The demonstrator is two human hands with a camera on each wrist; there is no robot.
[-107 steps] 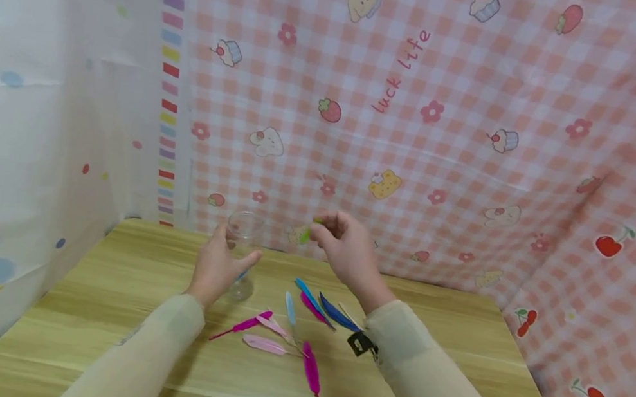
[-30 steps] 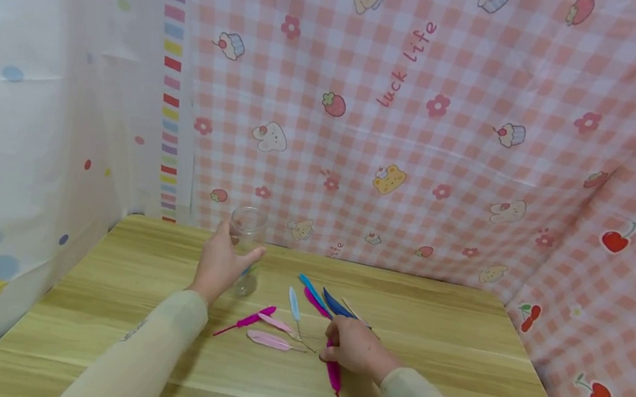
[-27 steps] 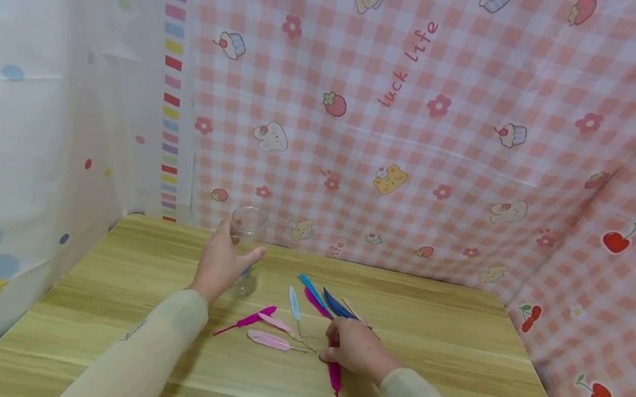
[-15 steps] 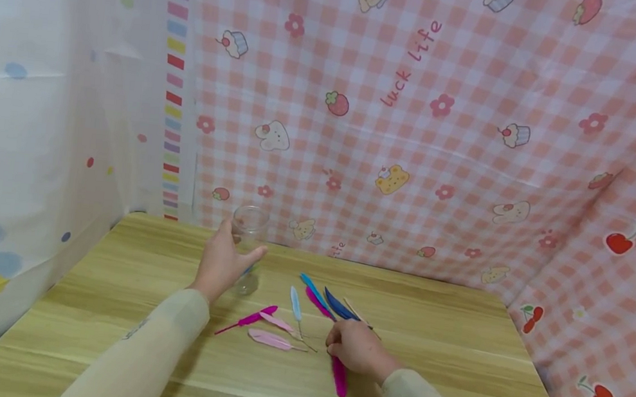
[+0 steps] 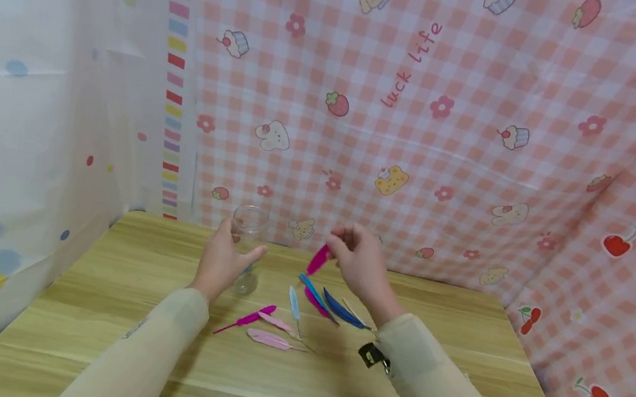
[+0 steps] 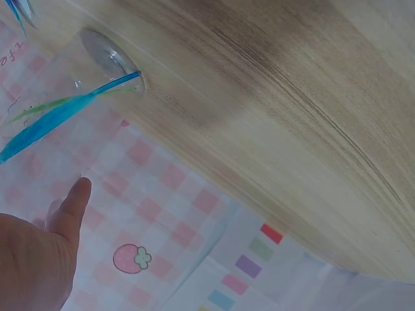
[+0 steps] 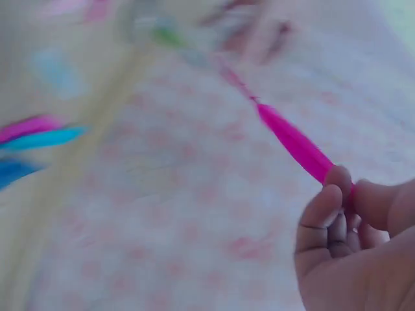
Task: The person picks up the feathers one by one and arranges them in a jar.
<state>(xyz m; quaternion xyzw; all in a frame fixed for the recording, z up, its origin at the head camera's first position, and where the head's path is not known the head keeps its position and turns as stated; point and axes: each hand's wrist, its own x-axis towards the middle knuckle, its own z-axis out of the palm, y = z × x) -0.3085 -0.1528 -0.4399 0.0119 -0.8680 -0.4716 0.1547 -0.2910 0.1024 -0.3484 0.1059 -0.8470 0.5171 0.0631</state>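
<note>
Left hand: curled round the clear jar, thumb on the near side; hand [image 5: 221, 261], jar [image 5: 251, 233].
Jar: upright on the wooden table [image 5: 240, 387], mouth up.
Inside the jar: a blue feather [image 6: 55, 122] and a slimmer green feather [image 6: 42, 108], both slanting, seen from the left wrist.
Right hand: raised to the right of the jar, pinching a magenta feather between thumb and fingertips; hand [image 5: 363, 265], held feather [image 5: 318, 261].
Held feather: above the table, apart from the jar in the head view; from the right wrist, its quill points away from the fingers.
Feathers by the right forearm: bright blue [image 5: 313, 290] against a second magenta one [image 5: 315, 302], dark blue [image 5: 343, 309] just beside.
Feathers nearer the left cuff: pale blue [image 5: 295, 303], a third magenta one [image 5: 256, 316], two light pink [image 5: 269, 339].
Backdrop: pink checked cloth [image 5: 320, 63].
</note>
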